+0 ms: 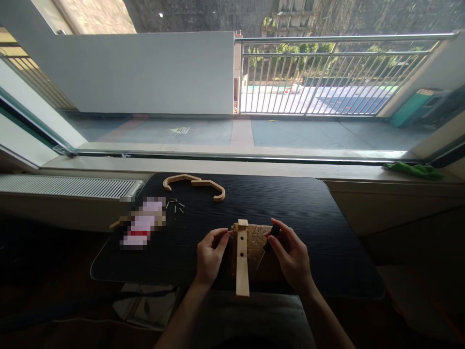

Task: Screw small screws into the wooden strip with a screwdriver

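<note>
A flat wooden piece lies at the near edge of the black table, and a pale wooden strip with holes rests across it. My left hand is beside the strip's left edge, its fingertips pinched on something small I cannot make out. My right hand rests on the right of the wooden piece, fingers closed round a small dark tool that looks like a screwdriver.
Two curved wooden hooks lie at the table's far left. Several small screws are scattered beside a blurred packet. A radiator runs along the left. A window ledge with a green cloth lies beyond the table.
</note>
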Action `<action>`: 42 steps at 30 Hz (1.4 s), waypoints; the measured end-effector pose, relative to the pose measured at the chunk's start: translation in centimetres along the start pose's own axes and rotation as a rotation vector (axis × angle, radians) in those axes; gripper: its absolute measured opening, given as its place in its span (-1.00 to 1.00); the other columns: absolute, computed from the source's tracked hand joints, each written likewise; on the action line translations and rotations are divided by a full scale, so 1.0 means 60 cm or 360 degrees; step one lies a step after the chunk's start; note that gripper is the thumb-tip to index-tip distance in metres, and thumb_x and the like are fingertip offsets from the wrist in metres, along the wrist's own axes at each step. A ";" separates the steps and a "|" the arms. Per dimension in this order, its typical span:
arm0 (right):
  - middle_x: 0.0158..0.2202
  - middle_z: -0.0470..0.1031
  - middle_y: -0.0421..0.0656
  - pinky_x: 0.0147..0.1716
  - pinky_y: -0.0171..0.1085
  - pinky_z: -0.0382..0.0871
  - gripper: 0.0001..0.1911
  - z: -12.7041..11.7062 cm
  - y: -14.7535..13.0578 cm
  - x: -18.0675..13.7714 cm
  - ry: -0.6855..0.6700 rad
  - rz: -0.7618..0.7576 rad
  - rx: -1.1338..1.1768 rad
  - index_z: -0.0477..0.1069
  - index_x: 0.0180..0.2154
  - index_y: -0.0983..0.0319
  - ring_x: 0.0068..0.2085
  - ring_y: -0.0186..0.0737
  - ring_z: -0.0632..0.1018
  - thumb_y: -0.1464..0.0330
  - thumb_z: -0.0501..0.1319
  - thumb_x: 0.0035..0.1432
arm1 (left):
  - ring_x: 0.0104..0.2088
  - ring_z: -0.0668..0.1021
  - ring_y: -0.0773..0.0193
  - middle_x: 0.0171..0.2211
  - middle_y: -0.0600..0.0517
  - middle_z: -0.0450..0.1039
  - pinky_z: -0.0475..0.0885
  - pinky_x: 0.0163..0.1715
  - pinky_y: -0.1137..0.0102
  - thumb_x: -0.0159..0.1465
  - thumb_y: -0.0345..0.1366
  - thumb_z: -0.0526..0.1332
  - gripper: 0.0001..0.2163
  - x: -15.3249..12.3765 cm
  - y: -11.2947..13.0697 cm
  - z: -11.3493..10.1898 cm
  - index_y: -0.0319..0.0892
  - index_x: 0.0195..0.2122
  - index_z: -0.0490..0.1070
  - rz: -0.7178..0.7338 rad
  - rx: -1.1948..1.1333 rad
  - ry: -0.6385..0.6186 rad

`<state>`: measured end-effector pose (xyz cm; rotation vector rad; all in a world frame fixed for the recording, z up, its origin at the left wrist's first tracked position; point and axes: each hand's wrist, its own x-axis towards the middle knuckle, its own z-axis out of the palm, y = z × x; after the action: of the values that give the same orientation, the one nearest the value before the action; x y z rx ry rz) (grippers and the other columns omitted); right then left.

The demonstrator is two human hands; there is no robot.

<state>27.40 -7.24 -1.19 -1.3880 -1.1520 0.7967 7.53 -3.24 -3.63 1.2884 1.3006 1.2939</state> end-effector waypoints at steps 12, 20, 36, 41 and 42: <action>-0.27 0.52 -0.12 -0.36 -0.20 0.54 -0.62 0.001 0.003 0.001 -0.0037 -0.0073 -0.0049 0.44 0.01 0.16 -0.32 -0.18 0.57 0.21 0.26 0.16 | -0.23 0.68 0.13 -0.25 -0.05 0.66 0.59 -0.17 0.30 0.19 -0.17 0.31 -0.75 0.000 -0.014 -0.002 -0.17 -0.17 0.58 0.0011 0.0014 0.0010; -0.29 0.52 -0.12 -0.35 -0.21 0.52 -0.63 0.003 0.001 0.003 -0.0039 -0.0136 -0.0168 0.44 0.00 0.17 -0.32 -0.17 0.57 0.22 0.25 0.17 | -0.25 0.68 0.13 -0.26 -0.05 0.66 0.61 -0.20 0.30 0.16 -0.19 0.32 -0.77 0.002 -0.011 -0.001 -0.17 -0.20 0.59 0.0022 0.0012 0.0034; -0.33 0.52 -0.16 -0.37 -0.22 0.51 -0.61 0.003 0.001 0.001 -0.0099 -0.0131 -0.0242 0.43 0.03 0.15 -0.35 -0.19 0.56 0.20 0.24 0.18 | -0.34 0.65 0.21 -0.37 -0.01 0.63 0.58 -0.29 0.38 0.12 -0.22 0.34 -0.83 -0.017 0.031 -0.004 -0.19 -0.33 0.53 0.0000 -0.0069 0.0062; -0.35 0.52 -0.17 -0.36 -0.24 0.50 -0.63 0.004 -0.001 0.001 -0.0088 -0.0162 -0.0293 0.43 0.02 0.17 -0.37 -0.22 0.54 0.22 0.23 0.19 | -0.37 0.60 0.25 -0.38 0.00 0.60 0.53 -0.34 0.43 0.14 -0.22 0.32 -0.84 -0.023 0.038 -0.005 -0.18 -0.32 0.54 -0.0049 -0.0005 -0.0026; -0.35 0.52 -0.17 -0.36 -0.24 0.50 -0.63 0.004 -0.002 0.001 -0.0088 -0.0158 -0.0292 0.43 0.02 0.17 -0.36 -0.22 0.55 0.23 0.23 0.19 | -0.38 0.58 0.26 -0.38 0.00 0.59 0.52 -0.35 0.43 0.14 -0.22 0.31 -0.85 -0.024 0.039 -0.005 -0.18 -0.33 0.54 -0.0045 0.0024 -0.0052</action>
<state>27.15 -7.13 -1.13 -1.4537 -1.3539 0.6755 7.56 -4.89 -1.43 1.2922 1.3036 1.2404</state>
